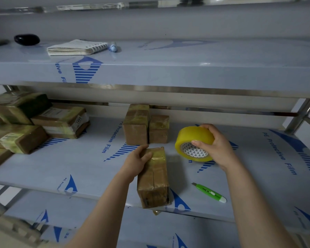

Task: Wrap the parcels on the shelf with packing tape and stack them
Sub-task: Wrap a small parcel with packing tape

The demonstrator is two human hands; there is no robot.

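Now, left hand (137, 159) gripping parcel (153, 178), right hand (217, 145) holding tape roll (193, 142)

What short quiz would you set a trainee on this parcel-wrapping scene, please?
1. True or false: the right hand holds the yellow packing tape roll.
2. Where does the green utility knife lie relative to the front parcel? A: left of it. B: right of it. C: on top of it.
3. What does the left hand grip?
Key: 1 true; 2 B; 3 the front parcel, at its far end.
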